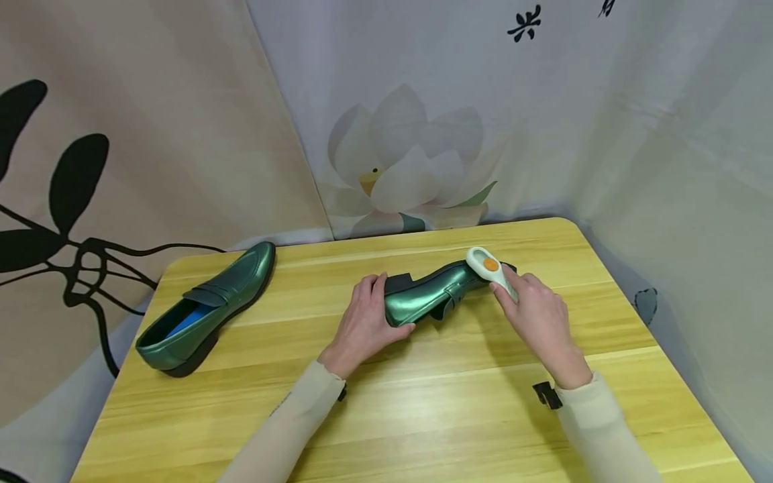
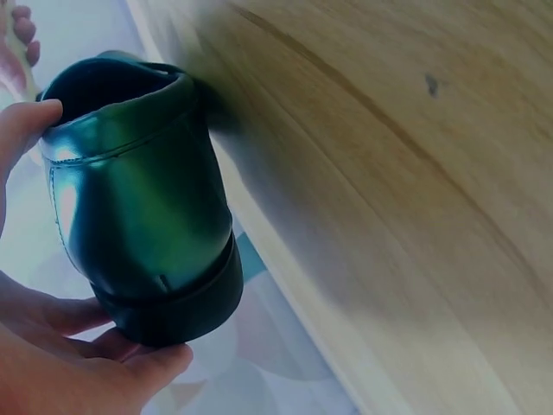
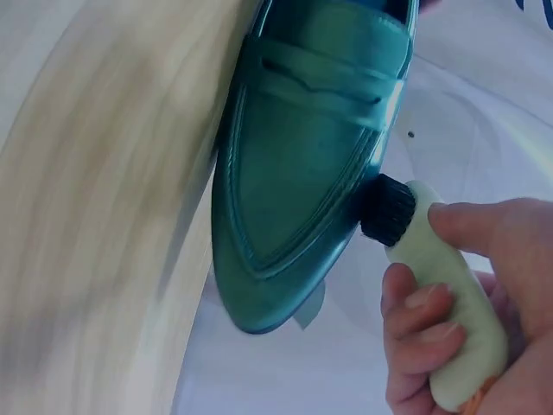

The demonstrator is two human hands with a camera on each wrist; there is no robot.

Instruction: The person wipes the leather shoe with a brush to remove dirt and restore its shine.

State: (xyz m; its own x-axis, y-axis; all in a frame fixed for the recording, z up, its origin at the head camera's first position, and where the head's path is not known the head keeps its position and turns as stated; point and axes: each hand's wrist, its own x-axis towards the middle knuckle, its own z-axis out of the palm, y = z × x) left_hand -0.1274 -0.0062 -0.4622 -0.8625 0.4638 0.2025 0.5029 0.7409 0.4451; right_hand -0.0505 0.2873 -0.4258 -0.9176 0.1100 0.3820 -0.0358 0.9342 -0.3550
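A metallic green loafer (image 1: 419,298) is tipped on its side over the table, heel to the left and sole towards the back. My left hand (image 1: 370,312) grips its heel end; in the left wrist view the thumb is at the collar and the fingers (image 2: 160,367) are under the black heel (image 2: 194,298). My right hand (image 1: 537,312) holds a small white brush (image 1: 490,264) with an orange oval on it. In the right wrist view, dark bristles (image 3: 387,210) meet the side of the loafer's toe part (image 3: 294,190).
Another green loafer (image 1: 211,308) with a blue insole stands on the left of the wooden table (image 1: 435,416), toe towards the back. Printed curtains (image 1: 423,60) hang right behind the table's far edge and along its right side.
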